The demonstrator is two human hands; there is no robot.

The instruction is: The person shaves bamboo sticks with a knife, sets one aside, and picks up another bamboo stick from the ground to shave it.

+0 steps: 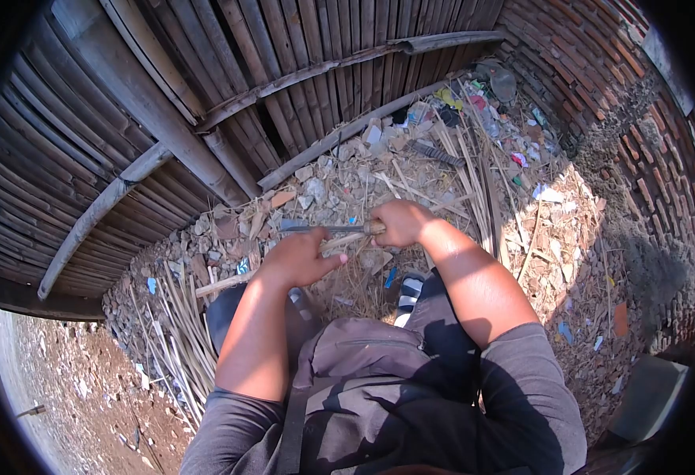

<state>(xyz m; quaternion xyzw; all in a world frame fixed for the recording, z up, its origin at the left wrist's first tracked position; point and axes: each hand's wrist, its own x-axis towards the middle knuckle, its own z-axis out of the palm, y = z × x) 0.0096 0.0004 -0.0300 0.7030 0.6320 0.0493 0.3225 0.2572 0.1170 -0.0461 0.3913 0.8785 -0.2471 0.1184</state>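
Note:
My right hand (399, 222) is closed around the wooden handle (374, 227) of a knife. Its dark, narrow blade (346, 229) points left and passes by the fingers of my left hand (296, 259). A pale bamboo strip (224, 283) runs under my left hand and comes out toward the knife handle. My left fingers curl over the strip, with the thumb stuck out to the right; their undersides are hidden. Both hands are in front of my body, above the littered ground.
A bamboo-slat wall (300, 111) with a thick post (157, 111) rises ahead and left. On the right stands a brick wall (640, 182). Long bamboo strips (177, 340) lie at left, more sticks (486, 190) at right. Rubble and plastic scraps (519, 159) cover the ground.

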